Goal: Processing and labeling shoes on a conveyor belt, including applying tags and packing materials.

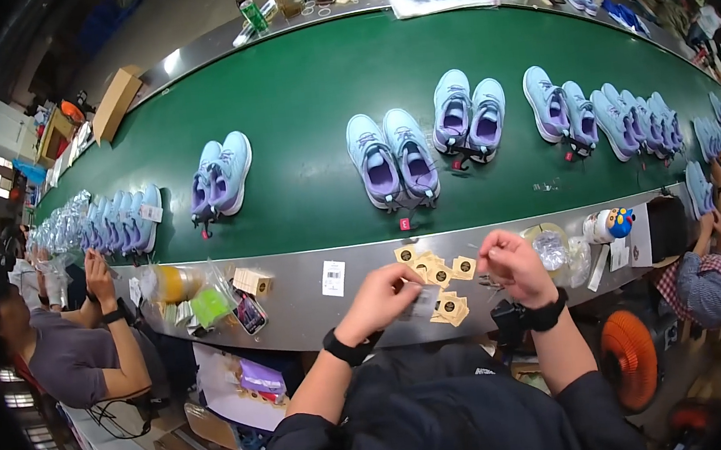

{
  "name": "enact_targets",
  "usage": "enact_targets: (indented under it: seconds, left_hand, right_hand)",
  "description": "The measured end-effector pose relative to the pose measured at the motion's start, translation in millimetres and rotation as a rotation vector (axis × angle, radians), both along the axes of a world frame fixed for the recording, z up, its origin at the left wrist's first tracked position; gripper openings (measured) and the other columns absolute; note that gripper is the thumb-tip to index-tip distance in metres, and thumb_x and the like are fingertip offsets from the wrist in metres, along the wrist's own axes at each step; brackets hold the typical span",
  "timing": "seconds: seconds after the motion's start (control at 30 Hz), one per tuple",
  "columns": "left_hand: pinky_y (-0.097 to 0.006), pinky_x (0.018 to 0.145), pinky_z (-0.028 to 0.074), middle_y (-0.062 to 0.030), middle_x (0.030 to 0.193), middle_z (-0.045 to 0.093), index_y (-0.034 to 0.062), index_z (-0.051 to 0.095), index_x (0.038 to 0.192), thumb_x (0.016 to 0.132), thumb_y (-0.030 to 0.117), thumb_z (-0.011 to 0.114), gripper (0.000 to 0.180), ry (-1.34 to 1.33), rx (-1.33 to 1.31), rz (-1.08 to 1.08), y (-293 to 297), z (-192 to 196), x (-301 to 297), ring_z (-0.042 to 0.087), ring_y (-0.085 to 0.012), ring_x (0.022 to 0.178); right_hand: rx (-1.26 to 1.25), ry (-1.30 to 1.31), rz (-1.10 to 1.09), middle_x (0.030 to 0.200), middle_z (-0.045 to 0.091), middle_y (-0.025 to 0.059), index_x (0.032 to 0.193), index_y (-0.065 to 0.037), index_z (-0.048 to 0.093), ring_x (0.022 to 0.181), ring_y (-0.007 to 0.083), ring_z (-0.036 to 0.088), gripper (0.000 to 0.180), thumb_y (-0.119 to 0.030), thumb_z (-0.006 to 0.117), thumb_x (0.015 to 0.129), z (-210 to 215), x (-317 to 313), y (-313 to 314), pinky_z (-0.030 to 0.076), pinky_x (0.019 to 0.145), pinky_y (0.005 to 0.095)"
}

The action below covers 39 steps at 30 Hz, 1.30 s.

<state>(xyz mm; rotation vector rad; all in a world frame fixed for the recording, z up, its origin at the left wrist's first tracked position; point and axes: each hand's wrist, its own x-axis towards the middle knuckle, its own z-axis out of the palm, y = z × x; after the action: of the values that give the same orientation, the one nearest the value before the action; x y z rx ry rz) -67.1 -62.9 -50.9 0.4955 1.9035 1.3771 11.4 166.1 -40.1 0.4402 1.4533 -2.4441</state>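
Note:
My left hand [379, 299] is closed, pinching what looks like a small clear plastic bag [426, 301] over the metal ledge. To its right, my right hand [518, 268] is raised with its fingers drawn together; whatever is in them is too small to tell. Between and below the hands lie several tan square cards [441, 274] with dark round prints, scattered and partly overlapping. A white label [333, 278] rests flat left of my left hand. Beyond, on the green belt, stand a light blue and lilac pair of shoes [393, 162] and another pair [468, 117], each with a red tag.
More shoes [220, 176] stand along the green conveyor belt [295, 100] on both sides. A phone [250, 312] and a yellow tape roll [172, 283] lie left on the ledge; a white jar [600, 226] stands right. Co-workers sit at both sides. An orange fan [631, 360] is near my right elbow.

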Motion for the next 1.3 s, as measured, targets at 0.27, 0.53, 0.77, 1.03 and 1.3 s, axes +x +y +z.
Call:
enact_targets:
  seconds: [0.27,0.53,0.77,1.03,1.3]
  left_hand:
    - [-0.018,0.056,0.038,0.0026,0.073,0.056,0.0006,0.058,0.086,0.079,0.005,0.06,0.009,0.012,0.164,0.236,-16.6,-11.0,-17.3,0.047,-0.0026,0.062]
    - [-0.017,0.055,0.04,0.0014,0.072,0.056,-0.0012,0.058,0.086,0.079,0.003,0.06,0.009,0.018,0.263,0.464,-42.2,1.3,-52.9,0.048,-0.0022,0.061]
    - [-0.018,0.059,0.043,-0.0009,0.076,0.058,-0.0014,0.055,0.085,0.079,0.001,0.06,0.008,0.059,0.354,0.501,-58.2,2.8,-71.1,0.054,-0.0044,0.066]
    - [-0.02,0.062,0.046,-0.0029,0.078,0.059,-0.0026,0.059,0.081,0.078,0.001,0.061,0.005,0.145,0.307,0.505,-80.2,-1.4,-86.0,0.056,-0.0068,0.069]
    - [-0.021,0.062,0.046,-0.0056,0.081,0.058,-0.0032,0.061,0.081,0.076,0.0,0.061,0.006,0.184,0.28,0.459,-77.2,-21.5,-96.4,0.057,-0.0093,0.071]
  right_hand:
    - [-0.397,0.148,-0.239,0.079,0.056,0.0037,0.094,-0.003,0.054,0.042,-0.0001,0.025,0.011,-0.009,0.048,0.088,-3.5,-44.5,-35.1,0.02,0.038,0.0158]
    - [0.782,0.299,-0.173,0.062,0.053,0.0048,0.089,0.0,0.054,0.058,0.0107,0.052,0.009,-0.003,0.049,0.083,31.8,-73.8,-99.8,0.041,0.054,0.0237]
    - [1.169,0.5,-0.009,0.068,0.059,0.0104,0.096,-0.004,0.048,0.065,0.0269,0.058,0.018,-0.005,0.052,0.079,26.2,-107.2,-157.3,0.043,0.056,0.0354]
    - [0.951,0.336,0.049,0.064,0.058,0.0103,0.1,-0.002,0.045,0.057,0.0245,0.057,0.021,-0.002,0.049,0.079,12.7,-135.7,-172.7,0.042,0.053,0.0324]
    - [0.807,0.228,-0.063,0.059,0.055,0.0097,0.099,-0.001,0.045,0.051,0.0191,0.052,0.021,-0.001,0.046,0.078,-18.3,-147.3,-174.6,0.04,0.05,0.0298]
